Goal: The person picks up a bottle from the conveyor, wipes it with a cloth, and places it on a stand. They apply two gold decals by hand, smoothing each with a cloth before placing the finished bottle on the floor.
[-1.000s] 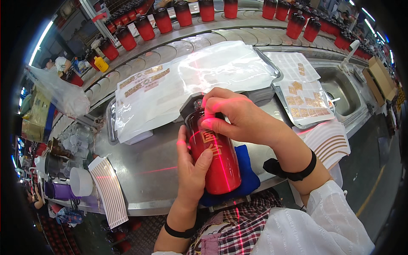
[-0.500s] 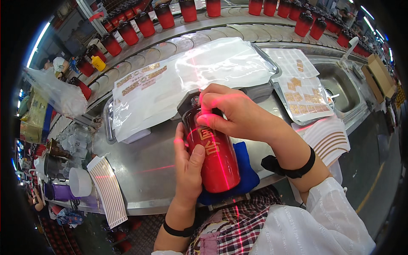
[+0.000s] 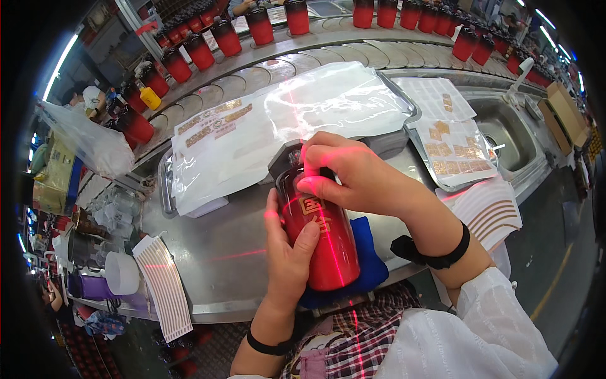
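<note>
At the near edge of the steel bench (image 3: 221, 271), one red bottle (image 3: 331, 249) with a dark shoulder, worked two-handed. Long axis runs about 11 to 5 o'clock: neck points to 11, up and away from the person, base to 5, toward the person's apron (image 3: 379, 322). Gold characters face up, stacked along that axis. Red laser line runs lengthwise down the body. Base end is over a blue cloth (image 3: 372, 259); neck is by a dark angular block (image 3: 278, 165), can't tell if touching. Left hand (image 3: 287, 252) is wrapped round the bottle's 9 o'clock side, thumb across the front, fingers along the far flank: firm grip. Right hand (image 3: 341, 174) is curled over the shoulder at 1 o'clock, thumb and fingers bent in close to it; can't tell if anything is between the tips. Clock positions from the bottle: big white sheet (image 3: 328, 95) at 12, gold label sheets (image 3: 451, 142) at 2, sink (image 3: 514, 148) past them, striped strips (image 3: 499, 218) at 3, another strip sheet (image 3: 163, 287) at 8, yellow container (image 3: 150, 98) at 10.
</note>
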`<state>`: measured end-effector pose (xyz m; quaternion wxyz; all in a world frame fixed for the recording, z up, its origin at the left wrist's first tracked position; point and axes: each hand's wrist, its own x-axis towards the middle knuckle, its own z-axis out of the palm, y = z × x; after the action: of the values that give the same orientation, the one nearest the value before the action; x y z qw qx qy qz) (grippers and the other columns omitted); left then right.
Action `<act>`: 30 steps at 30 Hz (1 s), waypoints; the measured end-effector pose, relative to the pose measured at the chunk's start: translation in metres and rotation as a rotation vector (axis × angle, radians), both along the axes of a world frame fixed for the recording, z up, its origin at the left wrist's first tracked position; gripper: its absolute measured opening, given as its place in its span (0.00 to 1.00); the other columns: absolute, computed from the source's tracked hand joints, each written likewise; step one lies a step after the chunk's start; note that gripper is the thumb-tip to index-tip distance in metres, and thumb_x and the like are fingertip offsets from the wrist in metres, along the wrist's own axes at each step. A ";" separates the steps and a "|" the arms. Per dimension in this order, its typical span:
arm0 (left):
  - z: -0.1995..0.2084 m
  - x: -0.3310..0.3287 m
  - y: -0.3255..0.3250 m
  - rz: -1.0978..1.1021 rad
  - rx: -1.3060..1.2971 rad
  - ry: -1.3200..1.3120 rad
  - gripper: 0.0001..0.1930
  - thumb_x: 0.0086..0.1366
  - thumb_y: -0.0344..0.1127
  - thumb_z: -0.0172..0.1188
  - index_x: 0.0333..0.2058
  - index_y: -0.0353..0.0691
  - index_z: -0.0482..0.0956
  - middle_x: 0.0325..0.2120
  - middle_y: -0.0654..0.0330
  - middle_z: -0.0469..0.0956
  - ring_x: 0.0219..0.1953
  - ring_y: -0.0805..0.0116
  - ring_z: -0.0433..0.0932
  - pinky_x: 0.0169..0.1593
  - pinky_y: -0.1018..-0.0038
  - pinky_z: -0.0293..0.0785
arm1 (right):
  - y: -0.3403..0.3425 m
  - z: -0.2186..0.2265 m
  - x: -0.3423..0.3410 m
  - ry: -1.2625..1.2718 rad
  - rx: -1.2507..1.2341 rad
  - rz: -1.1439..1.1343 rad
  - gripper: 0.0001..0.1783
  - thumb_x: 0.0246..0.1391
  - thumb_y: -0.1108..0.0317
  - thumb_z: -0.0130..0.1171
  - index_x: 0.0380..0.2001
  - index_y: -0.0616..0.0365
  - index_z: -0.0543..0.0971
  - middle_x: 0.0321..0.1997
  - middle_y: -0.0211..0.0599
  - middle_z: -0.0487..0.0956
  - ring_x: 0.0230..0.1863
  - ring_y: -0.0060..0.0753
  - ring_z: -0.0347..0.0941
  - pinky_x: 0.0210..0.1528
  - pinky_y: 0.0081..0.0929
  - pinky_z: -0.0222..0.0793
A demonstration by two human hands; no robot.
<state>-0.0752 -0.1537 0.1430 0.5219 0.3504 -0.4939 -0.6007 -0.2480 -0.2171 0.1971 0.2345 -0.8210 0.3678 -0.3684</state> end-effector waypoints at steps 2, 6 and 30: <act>-0.004 0.000 -0.001 0.027 -0.026 -0.030 0.41 0.65 0.38 0.58 0.66 0.27 0.42 0.59 0.45 0.61 0.60 0.62 0.64 0.62 0.68 0.62 | 0.000 -0.001 0.000 0.000 -0.001 -0.006 0.11 0.52 0.67 0.64 0.32 0.62 0.74 0.39 0.43 0.73 0.40 0.46 0.72 0.42 0.35 0.69; -0.001 -0.001 0.001 0.038 -0.016 -0.041 0.41 0.65 0.38 0.58 0.66 0.26 0.43 0.59 0.45 0.61 0.60 0.62 0.64 0.62 0.67 0.61 | 0.000 0.003 0.001 -0.002 0.032 -0.008 0.12 0.53 0.66 0.62 0.31 0.64 0.74 0.36 0.46 0.73 0.42 0.50 0.71 0.45 0.39 0.69; 0.023 0.009 -0.045 -0.042 0.078 -0.048 0.33 0.70 0.38 0.52 0.64 0.23 0.51 0.52 0.48 0.71 0.51 0.68 0.72 0.56 0.75 0.68 | 0.051 -0.012 -0.005 0.049 -0.223 -0.219 0.22 0.53 0.68 0.63 0.52 0.57 0.76 0.50 0.52 0.72 0.52 0.55 0.69 0.52 0.41 0.70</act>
<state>-0.0658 -0.1991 0.1661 0.4829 0.3743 -0.4898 -0.6219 -0.2530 -0.1665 0.1847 0.0910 -0.8057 0.4176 -0.4101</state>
